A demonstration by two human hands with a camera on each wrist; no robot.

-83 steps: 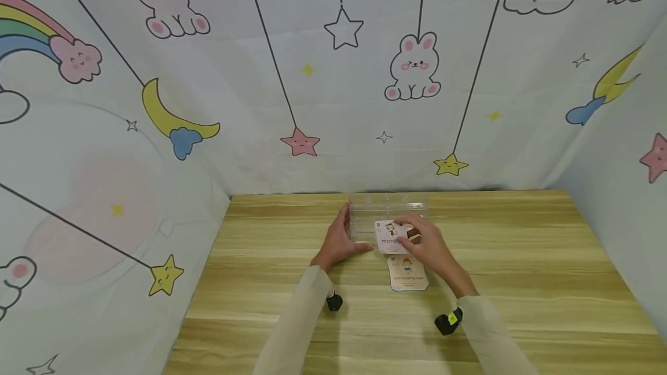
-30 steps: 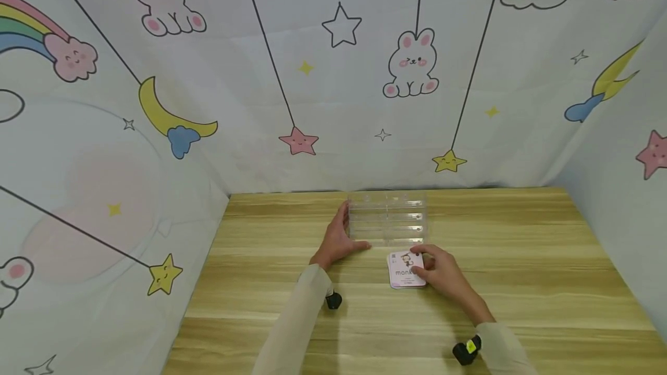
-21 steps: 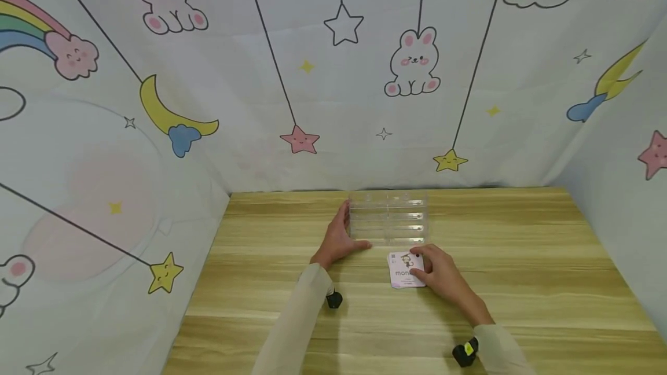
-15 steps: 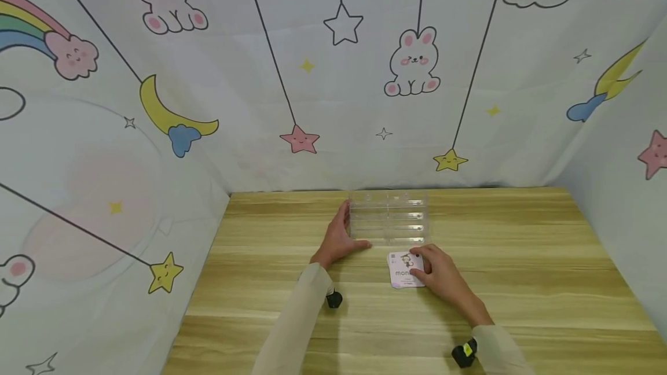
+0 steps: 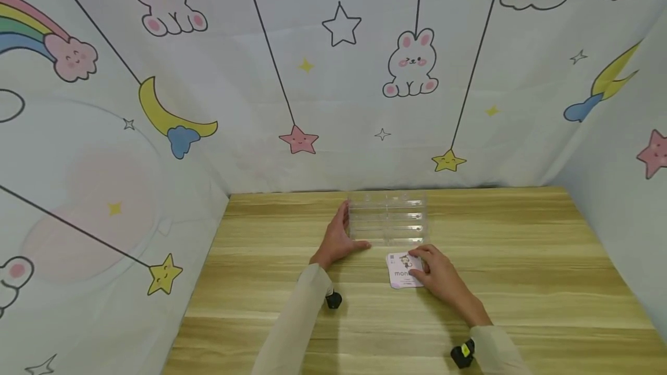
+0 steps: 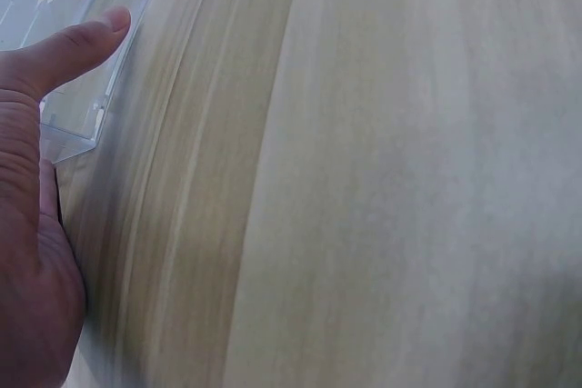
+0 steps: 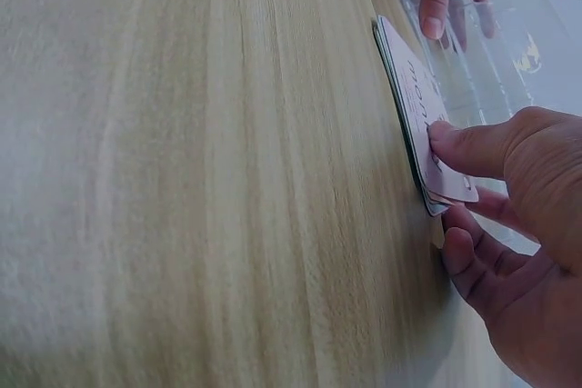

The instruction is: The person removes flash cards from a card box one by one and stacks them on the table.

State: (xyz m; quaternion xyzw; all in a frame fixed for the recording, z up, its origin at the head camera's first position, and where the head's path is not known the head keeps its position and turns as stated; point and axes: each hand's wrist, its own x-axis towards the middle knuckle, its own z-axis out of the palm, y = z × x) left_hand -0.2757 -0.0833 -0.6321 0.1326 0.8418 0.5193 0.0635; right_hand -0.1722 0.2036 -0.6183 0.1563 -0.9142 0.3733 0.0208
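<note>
A clear plastic rack with tiered rows stands near the back of the table. My left hand holds its left end, the thumb over the front edge and the fingers along the side. In front of the rack lies a small stack of flashcards; the top monkey card shows a monkey picture and a partly covered word. My right hand pinches this card at its right side, thumb on its face. The right wrist view shows more cards beneath it.
The wood-grain table runs back to a white cloth backdrop printed with rabbits, stars and moons. Cloth walls close in the left and right sides. A black wrist camera sits on the right sleeve, another on the left.
My right hand has brought the monkey card down from in front of the rack onto the card with the child picture, now covered. My left hand has stayed at the rack.
</note>
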